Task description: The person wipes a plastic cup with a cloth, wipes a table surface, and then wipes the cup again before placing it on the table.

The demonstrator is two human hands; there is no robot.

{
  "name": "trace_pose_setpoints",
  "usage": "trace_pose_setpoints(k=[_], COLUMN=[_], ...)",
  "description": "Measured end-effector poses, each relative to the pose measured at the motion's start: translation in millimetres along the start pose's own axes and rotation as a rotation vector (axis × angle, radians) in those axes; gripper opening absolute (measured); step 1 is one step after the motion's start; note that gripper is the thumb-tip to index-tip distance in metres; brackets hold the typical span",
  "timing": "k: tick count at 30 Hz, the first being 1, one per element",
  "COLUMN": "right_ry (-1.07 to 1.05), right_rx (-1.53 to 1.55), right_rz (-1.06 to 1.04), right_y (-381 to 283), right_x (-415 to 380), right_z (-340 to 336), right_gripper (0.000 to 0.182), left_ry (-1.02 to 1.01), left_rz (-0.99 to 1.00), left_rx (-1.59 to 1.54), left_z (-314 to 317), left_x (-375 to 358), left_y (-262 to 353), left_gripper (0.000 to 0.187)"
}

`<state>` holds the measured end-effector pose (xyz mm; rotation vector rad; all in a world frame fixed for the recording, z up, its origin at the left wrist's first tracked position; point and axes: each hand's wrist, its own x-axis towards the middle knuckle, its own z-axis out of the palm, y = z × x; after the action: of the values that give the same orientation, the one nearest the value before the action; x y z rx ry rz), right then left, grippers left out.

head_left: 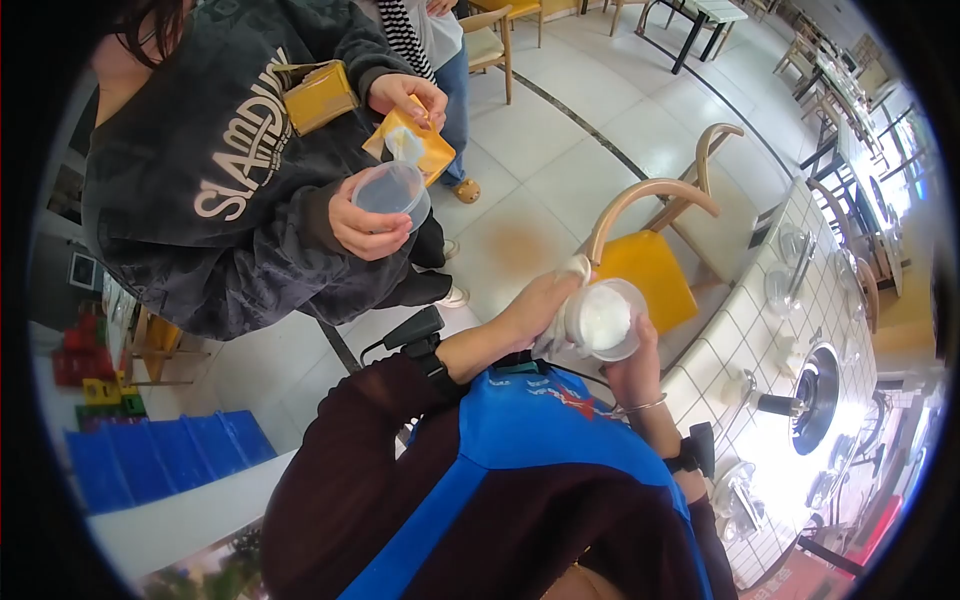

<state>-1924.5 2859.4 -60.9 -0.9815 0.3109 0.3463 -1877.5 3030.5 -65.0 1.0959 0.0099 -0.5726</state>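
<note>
Both my hands are raised in front of the blue apron (530,425). My right hand (638,368) is closed around the side of a clear round plastic tub (634,300), tilted so its open top faces me. Something white (604,318) lies inside the tub. On the tub's other side, my left hand (545,305) is closed on a crumpled whitish cloth (552,343) that presses against the tub wall. My left fingertips are partly hidden by the cloth and the tub.
Close on the left, another person holds a clear round tub (390,190) and a yellow packet (430,150). A chair with a yellow seat (645,275) stands ahead. To the right is a tiled table (700,385) with a round black pan (815,400) and glassware. Blue bins (170,455) stand lower left.
</note>
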Motion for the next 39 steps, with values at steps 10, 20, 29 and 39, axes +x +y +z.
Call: trace_pose_setpoints(k=[10,20,29,39], right_ry=[-0.043,-0.113,-0.249,-0.318], right_rx=[-0.628,-1.091,-0.925,-0.295], right_rz=[-0.478,-0.71,-0.769,-0.351], right_y=[-17.2,-26.5,-25.7,-34.8], right_x=[2.5,-10.5,-19.5,-13.6], right_z=[15.5,6.4,1.6,-7.3], right_gripper=[0.055,0.057,0.088,0.089], left_ry=[0.079,0.055,0.12,0.01], left_rz=[-0.135,-0.11,-0.124,-0.076], left_rx=[-0.495,-0.487,-0.337,-0.239], left_z=[20.7,20.3,17.5,16.8], left_x=[3.4,-8.8,-16.1,-18.7], left_y=[-13.4,-19.0,-18.2,-4.0], left_gripper=[0.046,0.043,0.042,0.033])
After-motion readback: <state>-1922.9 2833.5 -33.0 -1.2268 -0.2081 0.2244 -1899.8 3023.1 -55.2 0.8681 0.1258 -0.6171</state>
